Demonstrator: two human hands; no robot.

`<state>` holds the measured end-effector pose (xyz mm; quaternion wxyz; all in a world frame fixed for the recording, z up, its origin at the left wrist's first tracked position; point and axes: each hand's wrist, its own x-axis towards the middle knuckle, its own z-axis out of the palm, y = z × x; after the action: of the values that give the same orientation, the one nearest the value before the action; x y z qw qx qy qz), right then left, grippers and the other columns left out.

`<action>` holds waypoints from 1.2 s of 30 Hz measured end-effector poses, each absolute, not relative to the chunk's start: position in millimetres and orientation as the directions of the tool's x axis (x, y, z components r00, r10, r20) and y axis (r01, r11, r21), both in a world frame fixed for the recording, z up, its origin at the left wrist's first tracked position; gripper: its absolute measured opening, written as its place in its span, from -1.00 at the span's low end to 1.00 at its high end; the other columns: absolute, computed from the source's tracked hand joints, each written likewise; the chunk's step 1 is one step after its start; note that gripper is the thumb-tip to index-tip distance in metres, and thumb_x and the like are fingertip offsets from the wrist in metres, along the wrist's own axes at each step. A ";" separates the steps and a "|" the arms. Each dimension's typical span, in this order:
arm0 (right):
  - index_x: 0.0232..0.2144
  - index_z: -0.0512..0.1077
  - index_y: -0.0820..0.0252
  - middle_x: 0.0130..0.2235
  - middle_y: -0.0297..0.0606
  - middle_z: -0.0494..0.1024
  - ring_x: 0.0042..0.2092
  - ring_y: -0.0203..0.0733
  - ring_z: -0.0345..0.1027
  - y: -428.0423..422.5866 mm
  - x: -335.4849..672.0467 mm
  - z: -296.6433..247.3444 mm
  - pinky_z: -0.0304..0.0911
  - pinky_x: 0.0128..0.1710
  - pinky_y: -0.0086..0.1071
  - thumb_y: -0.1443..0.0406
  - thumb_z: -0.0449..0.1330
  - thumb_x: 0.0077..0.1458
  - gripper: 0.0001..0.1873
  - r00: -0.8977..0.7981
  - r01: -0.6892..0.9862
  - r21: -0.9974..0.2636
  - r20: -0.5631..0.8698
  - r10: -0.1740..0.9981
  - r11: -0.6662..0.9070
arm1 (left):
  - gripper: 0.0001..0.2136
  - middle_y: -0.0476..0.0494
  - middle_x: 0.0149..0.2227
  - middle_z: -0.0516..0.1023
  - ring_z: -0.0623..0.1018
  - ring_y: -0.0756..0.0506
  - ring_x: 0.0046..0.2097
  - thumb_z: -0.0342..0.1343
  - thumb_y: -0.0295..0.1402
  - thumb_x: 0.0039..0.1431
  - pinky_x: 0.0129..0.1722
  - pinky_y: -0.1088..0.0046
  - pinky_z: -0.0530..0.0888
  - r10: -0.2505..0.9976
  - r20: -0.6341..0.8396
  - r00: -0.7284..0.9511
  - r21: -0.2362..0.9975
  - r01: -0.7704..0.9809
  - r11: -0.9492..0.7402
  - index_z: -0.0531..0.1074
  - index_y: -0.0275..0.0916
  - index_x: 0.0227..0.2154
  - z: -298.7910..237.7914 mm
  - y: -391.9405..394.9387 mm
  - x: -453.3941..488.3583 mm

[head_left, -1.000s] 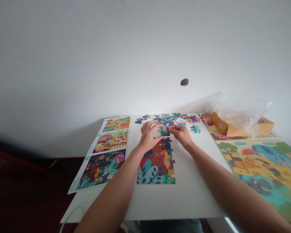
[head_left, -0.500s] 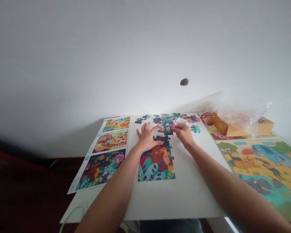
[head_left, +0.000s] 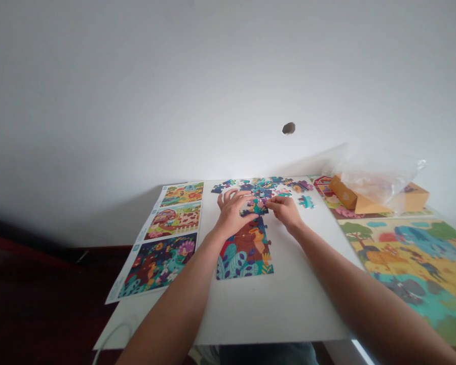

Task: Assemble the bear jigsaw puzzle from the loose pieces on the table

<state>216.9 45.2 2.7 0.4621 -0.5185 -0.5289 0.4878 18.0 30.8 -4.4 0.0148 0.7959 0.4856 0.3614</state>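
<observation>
While both your hands are near the far side of the white worktop (head_left: 251,314), your right hand (head_left: 285,209) closes its grip, thumb against forefinger, on the right edge of a small puzzle strip (head_left: 257,207) coloured purple, teal and dark blue. Your left hand (head_left: 231,214) is arched open around the strip's left side — fingers spread toward its far edge, thumb pointing right along its near edge. Whether the left fingertips press on the strip is hard to judge, since the hand hides part of it. The strip lies between your two hands, at the far end of the bear section (head_left: 247,251), an assembled panel showing a brown bear, blue-green leaves and a yellow plant. Knobs stand out along that section's right side, and your left hand covers its upper left part.

Beyond your hands, loose pieces (head_left: 264,185) lie scattered and partly overlapping near the wall (head_left: 175,101); one teal piece (head_left: 306,202) lies to the right of your right hand. To your left, a printed sheet (head_left: 182,219) bears three scenes, one above another — savanna animals, a farm, and a dark forest nearest you. To your right, an assembled savanna puzzle (head_left: 421,253) shows a blue elephant. Past it, an orange box (head_left: 365,205) rests on a farm puzzle (head_left: 324,188), with a clear plastic bag (head_left: 380,175) on top.
</observation>
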 end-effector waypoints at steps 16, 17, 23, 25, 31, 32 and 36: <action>-0.51 0.45 0.22 -0.73 -0.50 0.16 -0.63 -0.39 -0.04 50.2 217.5 -2.9 -0.16 -0.59 -0.40 0.10 0.28 -0.20 -0.70 -0.044 0.083 -0.996 -0.027 0.999 -0.024 | -0.61 -0.02 0.13 0.47 0.23 -0.27 0.25 0.31 -0.18 0.08 0.30 0.00 -0.02 0.808 0.522 0.273 0.320 0.815 -0.482 0.50 0.04 0.00 -1.2 29.5 17.2; -0.52 0.45 0.22 -0.73 -0.50 0.16 -0.63 -0.39 -0.04 50.2 217.4 -2.6 -0.16 -0.59 -0.40 0.10 0.28 -0.21 -0.71 -0.045 0.081 -0.996 -0.030 0.999 -0.026 | -0.61 -0.02 0.13 0.47 0.23 -0.27 0.25 0.31 -0.17 0.08 0.30 0.00 -0.02 0.808 0.523 0.273 0.318 0.816 -0.482 0.50 0.04 0.00 -1.0 29.5 17.2; -0.51 0.45 0.23 -0.73 -0.51 0.16 -0.62 -0.39 -0.05 46.6 216.9 3.3 -0.18 -0.58 -0.41 0.11 0.28 -0.21 -0.71 -0.047 0.074 -0.996 -0.057 0.997 -0.053 | -0.61 -0.04 0.14 0.46 0.22 -0.27 0.25 0.31 -0.17 0.08 0.30 -0.01 -0.02 0.805 0.523 0.279 0.310 0.818 -0.485 0.50 0.04 0.01 -1.9 29.9 16.9; -0.50 0.46 0.24 -0.72 -0.50 0.16 -0.62 -0.39 -0.05 45.7 217.0 4.4 -0.18 -0.58 -0.41 0.10 0.27 -0.19 -0.70 -0.046 0.086 -0.995 -0.052 0.998 -0.048 | -0.60 -0.04 0.15 0.45 0.22 -0.27 0.25 0.32 -0.16 0.07 0.31 0.00 -0.03 0.803 0.524 0.285 0.305 0.817 -0.490 0.50 0.04 0.00 -2.6 30.1 16.6; -0.49 0.49 0.25 -0.72 -0.48 0.18 -0.61 -0.37 -0.03 46.9 217.9 1.9 -0.13 -0.58 -0.41 0.06 0.27 -0.17 -0.66 -0.048 0.137 -0.991 -0.020 0.999 -0.013 | -0.60 -0.04 0.15 0.44 0.22 -0.26 0.25 0.32 -0.16 0.07 0.32 0.01 -0.04 0.794 0.529 0.298 0.297 0.812 -0.503 0.51 0.06 0.00 -4.6 31.2 16.1; -0.49 0.49 0.25 -0.72 -0.47 0.18 -0.61 -0.36 -0.02 47.1 218.2 1.5 -0.12 -0.57 -0.40 0.05 0.27 -0.16 -0.65 -0.048 0.146 -0.989 -0.015 0.999 -0.008 | -0.60 -0.04 0.15 0.44 0.22 -0.26 0.25 0.32 -0.16 0.07 0.32 0.01 -0.03 0.792 0.531 0.301 0.297 0.809 -0.507 0.51 0.06 0.01 -4.7 31.2 16.1; -0.49 0.49 0.25 -0.73 -0.46 0.18 -0.61 -0.36 -0.01 47.6 219.0 0.8 -0.12 -0.58 -0.41 0.04 0.26 -0.15 -0.64 -0.050 0.161 -0.987 -0.006 0.999 0.002 | -0.60 -0.03 0.14 0.45 0.23 -0.25 0.25 0.32 -0.17 0.07 0.31 0.02 -0.01 0.785 0.538 0.306 0.298 0.803 -0.517 0.50 0.05 0.01 -4.0 30.6 16.5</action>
<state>219.0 47.6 0.8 0.4446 -0.5267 -0.5506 0.4709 16.5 30.6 -4.0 -0.0136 0.8079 0.4915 0.3250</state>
